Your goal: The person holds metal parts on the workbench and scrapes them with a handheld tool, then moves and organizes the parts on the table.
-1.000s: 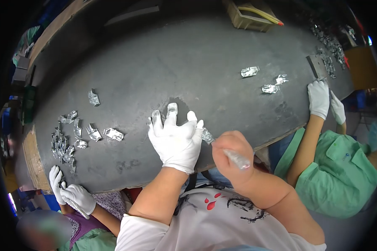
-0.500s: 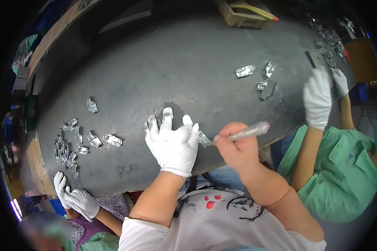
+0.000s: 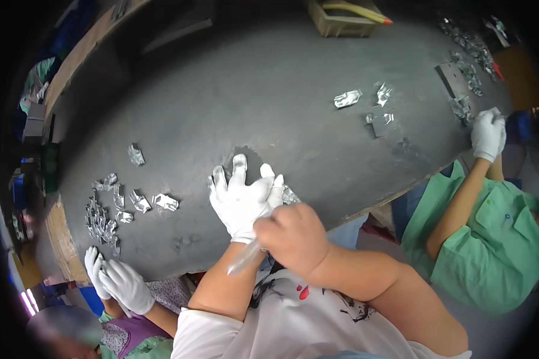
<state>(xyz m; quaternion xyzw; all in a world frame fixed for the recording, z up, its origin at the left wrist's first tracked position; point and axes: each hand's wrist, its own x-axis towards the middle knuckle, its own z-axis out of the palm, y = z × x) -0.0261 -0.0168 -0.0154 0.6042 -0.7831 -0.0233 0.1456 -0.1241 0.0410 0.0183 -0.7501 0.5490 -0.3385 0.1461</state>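
Head view, so here's where I'm at, using the metal piece (image 3: 290, 195) by my thumb as the reference point. Big change: half a second ago my right hand (image 3: 296, 239) was just right of that piece, with the tool (image 3: 242, 259) aimed at it. Now my fist has swung in nearer to me, over my other wrist, and the wrapped handle slants back toward my body. My fingers are curled tight around it; the tip is hidden, so no clue where it's pointing.

My gloved left hand (image 3: 239, 200) hasn't really budged. It's just left of the metal piece, palm down, fingers splayed, thumb right beside it. Can't tell if the thumb's actually pinning it. The piece is partly covered too, so I can't judge its shape.

What it means, I reckon: the tool's off the piece for a moment, maybe a grip change, and the piece is staying put meanwhile.

Otherwise, there's a pile of similar parts (image 3: 96, 221) well left of the metal piece, and a bin (image 3: 341, 24) far beyond it, slightly right.
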